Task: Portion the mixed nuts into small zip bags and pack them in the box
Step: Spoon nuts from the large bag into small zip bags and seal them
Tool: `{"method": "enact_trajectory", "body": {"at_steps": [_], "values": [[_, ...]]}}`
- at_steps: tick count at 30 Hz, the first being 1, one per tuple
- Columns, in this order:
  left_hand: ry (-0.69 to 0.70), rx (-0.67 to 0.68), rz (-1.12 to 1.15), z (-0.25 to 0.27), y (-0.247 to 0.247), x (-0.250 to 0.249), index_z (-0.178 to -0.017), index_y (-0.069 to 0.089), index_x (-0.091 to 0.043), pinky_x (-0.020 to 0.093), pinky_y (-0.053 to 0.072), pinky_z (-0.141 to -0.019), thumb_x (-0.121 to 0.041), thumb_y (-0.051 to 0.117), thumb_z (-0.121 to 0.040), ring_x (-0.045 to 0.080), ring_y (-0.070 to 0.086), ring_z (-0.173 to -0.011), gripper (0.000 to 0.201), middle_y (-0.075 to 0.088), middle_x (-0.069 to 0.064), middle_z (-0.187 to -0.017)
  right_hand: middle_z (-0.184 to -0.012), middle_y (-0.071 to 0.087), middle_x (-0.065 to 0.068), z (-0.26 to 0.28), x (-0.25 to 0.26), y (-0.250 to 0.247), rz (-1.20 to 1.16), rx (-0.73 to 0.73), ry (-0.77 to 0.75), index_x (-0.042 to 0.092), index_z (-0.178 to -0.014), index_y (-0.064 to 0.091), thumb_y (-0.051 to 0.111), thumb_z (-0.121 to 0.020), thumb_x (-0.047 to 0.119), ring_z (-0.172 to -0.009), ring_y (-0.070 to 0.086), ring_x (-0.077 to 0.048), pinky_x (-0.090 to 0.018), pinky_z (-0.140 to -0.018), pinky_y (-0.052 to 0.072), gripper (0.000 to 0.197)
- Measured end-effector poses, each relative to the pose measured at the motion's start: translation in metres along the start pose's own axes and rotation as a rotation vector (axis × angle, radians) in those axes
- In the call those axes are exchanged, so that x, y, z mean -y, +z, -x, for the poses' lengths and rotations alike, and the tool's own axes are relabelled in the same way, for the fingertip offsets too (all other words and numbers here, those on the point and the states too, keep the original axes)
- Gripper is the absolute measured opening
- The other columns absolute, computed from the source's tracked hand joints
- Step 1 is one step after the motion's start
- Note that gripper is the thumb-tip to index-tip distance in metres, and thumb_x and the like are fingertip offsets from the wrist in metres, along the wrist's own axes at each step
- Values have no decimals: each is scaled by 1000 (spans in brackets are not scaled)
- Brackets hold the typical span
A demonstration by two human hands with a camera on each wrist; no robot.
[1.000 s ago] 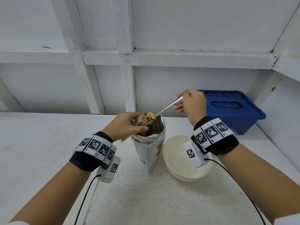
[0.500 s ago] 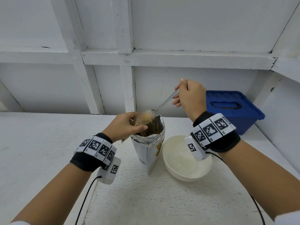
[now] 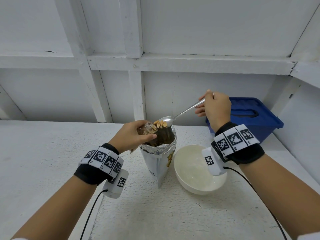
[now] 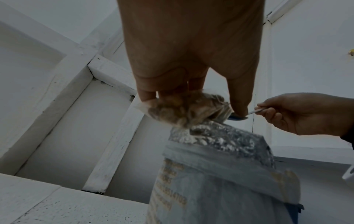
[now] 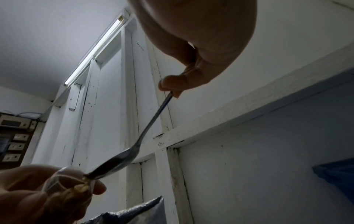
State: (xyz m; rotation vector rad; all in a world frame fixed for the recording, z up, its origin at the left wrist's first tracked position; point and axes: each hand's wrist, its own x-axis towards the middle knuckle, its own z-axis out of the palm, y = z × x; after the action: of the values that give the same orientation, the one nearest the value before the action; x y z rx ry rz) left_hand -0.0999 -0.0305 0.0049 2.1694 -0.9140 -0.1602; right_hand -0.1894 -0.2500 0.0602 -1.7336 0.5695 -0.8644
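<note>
Holding a small zip bag (image 3: 149, 130) at its mouth, the left hand (image 3: 134, 135) had its fingers and thumb curled round the clear plastic, just above the open top of the foil nut pouch (image 3: 160, 156). That bag was already partly filled with brown nuts, as the left wrist view showed (image 4: 184, 112). The right hand (image 3: 215, 108) pinched the handle end of a metal spoon (image 3: 183, 113), whose bowl was tipped at the bag's mouth with several pale nuts (image 3: 160, 124) lying on it. From the right wrist view the spoon (image 5: 134, 151) ran down from the closed fingers to the bag's rim, touching it. The foil pouch stood upright near the middle of the bench (image 3: 52, 170), its top rolled open. A white bowl (image 3: 190, 172) sat just beside the pouch on its right. A blue box (image 3: 256, 122) with its lid on stood at the far right corner of the bench, against the white wall (image 3: 207, 32), well apart from the pouch.
</note>
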Motion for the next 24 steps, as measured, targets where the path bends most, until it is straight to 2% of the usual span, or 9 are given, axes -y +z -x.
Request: {"method": "enact_trajectory", "body": {"at_steps": [5,8,11,15,17,19,22,23,24], "values": [[11,1,-2,-1,1,-1,-122,56,-16,7,40,-65,-36,70,-78,-4,53,-80,50,60,-8,-94,-56,58,-8,9,6,7,32,19,-71,9,-73,56,37,-100,23,-37,56,-7,-19,-39,47,36],[6,-25,12,0,3,-1,-124,55,-16,6,40,-65,-36,70,-78,-3,54,-80,53,63,-4,-97,-56,58,-5,20,16,16,74,59,-205,14,-73,54,38,-100,24,-39,57,-6,-18,-41,48,33],[6,-75,51,2,5,-1,-120,57,-15,4,42,-62,-35,72,-77,-5,55,-79,50,63,-7,-91,-57,57,-3,30,25,26,104,104,-332,12,-77,56,38,-100,24,-42,58,-3,-15,-41,47,31],[10,-150,94,5,6,1,-101,60,-17,6,41,-59,-34,72,-78,1,55,-72,32,62,-7,-80,-55,60,-7,41,33,36,122,132,-554,4,-79,60,41,-99,19,-47,61,-7,-27,-44,52,31],[20,-179,114,6,6,2,-87,59,-14,8,38,-56,-33,71,-78,8,49,-65,24,57,-3,-70,-56,61,-10,44,36,37,117,173,-655,2,-79,61,43,-98,17,-51,63,-7,-33,-44,52,30],[26,-207,135,8,5,4,-77,56,-14,10,36,-54,-31,71,-79,8,45,-60,23,53,-2,-65,-57,61,-9,45,38,36,102,190,-729,2,-80,61,43,-98,19,-54,64,-7,-36,-44,51,30],[21,-225,187,9,3,6,-76,57,-21,7,38,-56,-27,69,-81,0,51,-58,14,56,-9,-65,-59,60,-2,39,40,27,18,138,-717,6,-85,61,41,-97,24,-53,64,-5,-30,-44,52,29],[13,-221,215,9,2,8,-84,61,-22,6,41,-60,-27,69,-81,-3,55,-62,10,61,-11,-70,-61,59,2,36,40,23,-9,109,-694,8,-87,60,41,-97,24,-53,63,-4,-25,-45,52,27],[2,-220,238,9,0,10,-94,64,-20,8,44,-65,-27,68,-82,-3,59,-67,15,65,-10,-76,-63,58,4,33,39,18,-23,78,-667,9,-88,59,41,-97,22,-53,63,-3,-20,-46,52,24]]}}
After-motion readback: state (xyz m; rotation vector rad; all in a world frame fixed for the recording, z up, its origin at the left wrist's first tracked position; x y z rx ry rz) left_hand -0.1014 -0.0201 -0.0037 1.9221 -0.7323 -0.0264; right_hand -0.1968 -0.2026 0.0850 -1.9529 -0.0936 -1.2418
